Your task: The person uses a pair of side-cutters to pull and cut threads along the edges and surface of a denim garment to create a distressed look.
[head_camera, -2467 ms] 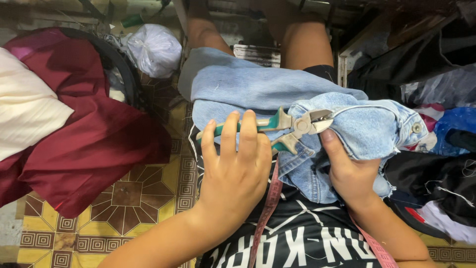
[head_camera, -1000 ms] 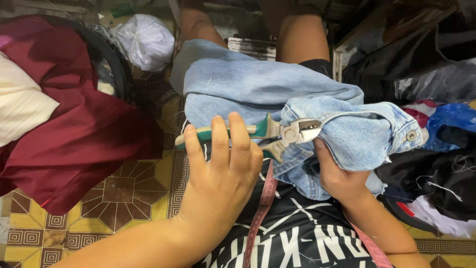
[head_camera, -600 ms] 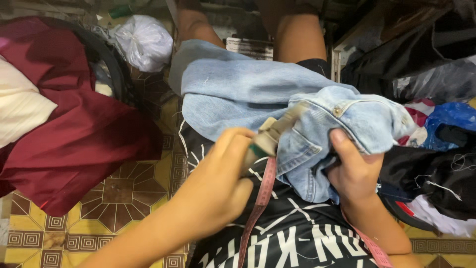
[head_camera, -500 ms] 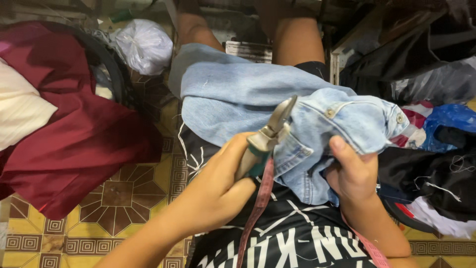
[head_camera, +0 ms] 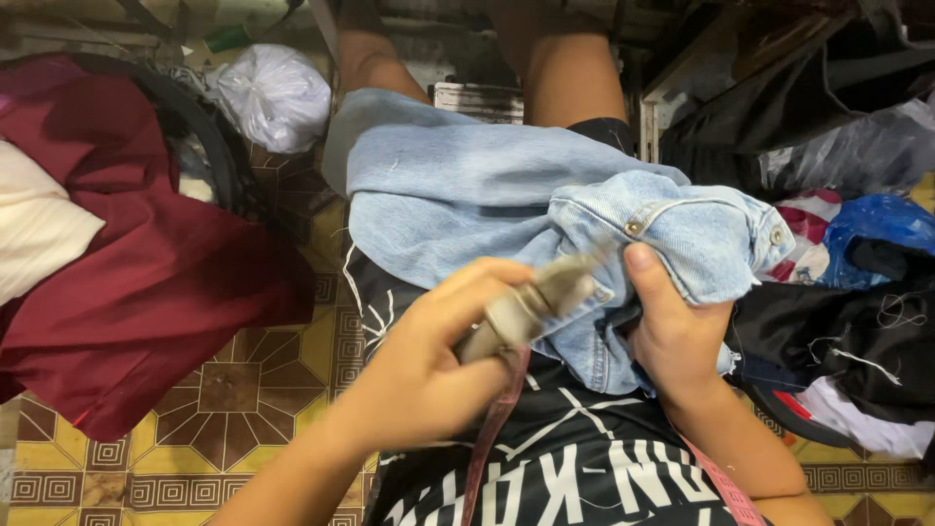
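Observation:
A light blue denim garment (head_camera: 467, 195) lies over my lap, bunched up at the right where a metal button shows. My right hand (head_camera: 672, 331) grips that bunched denim, thumb on top. My left hand (head_camera: 429, 365) is closed around pliers (head_camera: 531, 302), blurred by motion, whose jaws point up and right at the denim fold. A pink measuring tape (head_camera: 492, 429) hangs down over my black printed shirt.
A dark red cloth (head_camera: 146, 282) and a white cloth (head_camera: 39, 229) lie in a heap at the left on the patterned floor tiles (head_camera: 234, 390). A white plastic bag (head_camera: 273, 93) sits at the top. Dark and blue clothes (head_camera: 857, 292) pile up at the right.
My left hand turned from lying flat over the pliers to gripping them, swinging the jaws from horizontal to pointing up at the denim. My right hand shifted its hold on the fold.

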